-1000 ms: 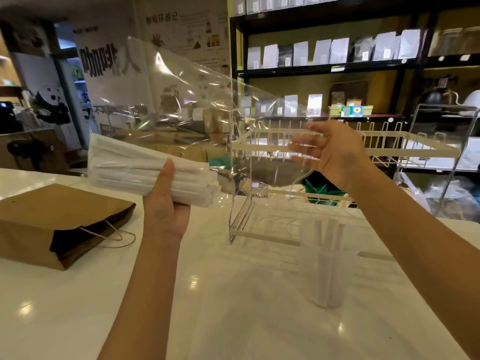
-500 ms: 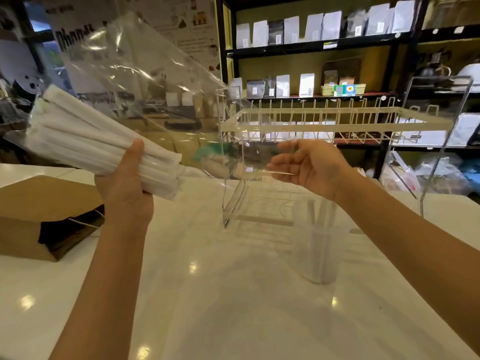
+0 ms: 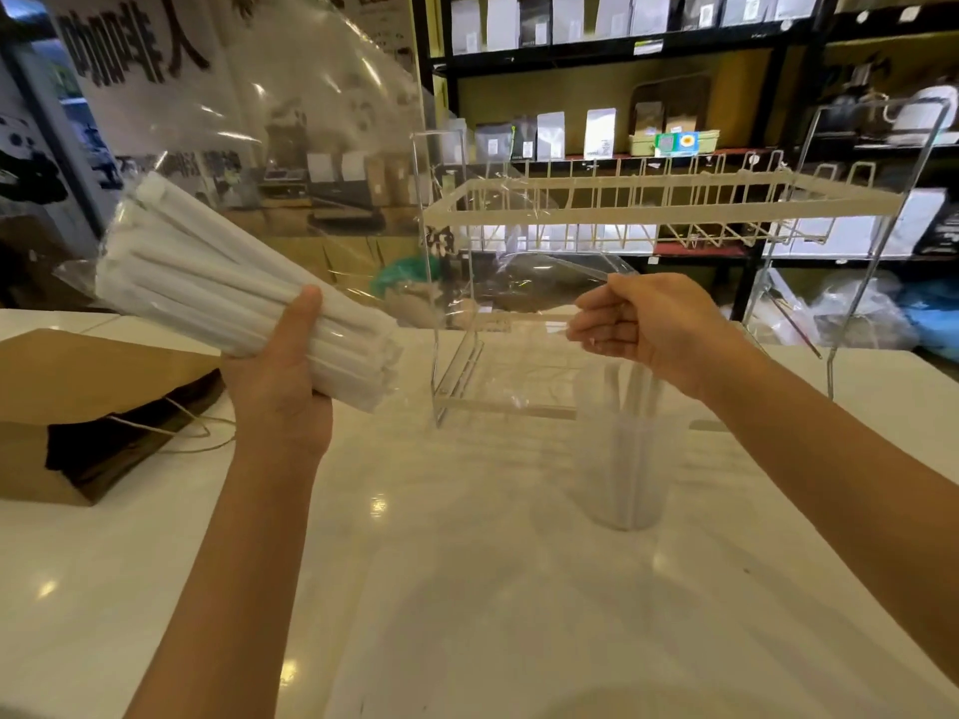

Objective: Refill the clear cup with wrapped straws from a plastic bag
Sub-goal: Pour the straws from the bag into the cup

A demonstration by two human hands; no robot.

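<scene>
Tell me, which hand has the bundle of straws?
The left hand grips the straw bundle through the plastic bag; the right hand only pinches the bag's open edge.

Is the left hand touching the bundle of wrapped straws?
Touching. In the head view the left hand grips the bundle of wrapped straws through the plastic bag, thumb pressed across it.

A café or coffee shop, seen from behind its glossy white counter (image 3: 467, 589). Dark shelves (image 3: 597, 49) behind hold rows of packaged pouches (image 3: 600, 132), and a large poster (image 3: 155, 70) with Chinese characters hangs at left. A brown paper carry bag (image 3: 78, 407) lies on the counter beside a clear acrylic rack (image 3: 648, 210)
</scene>
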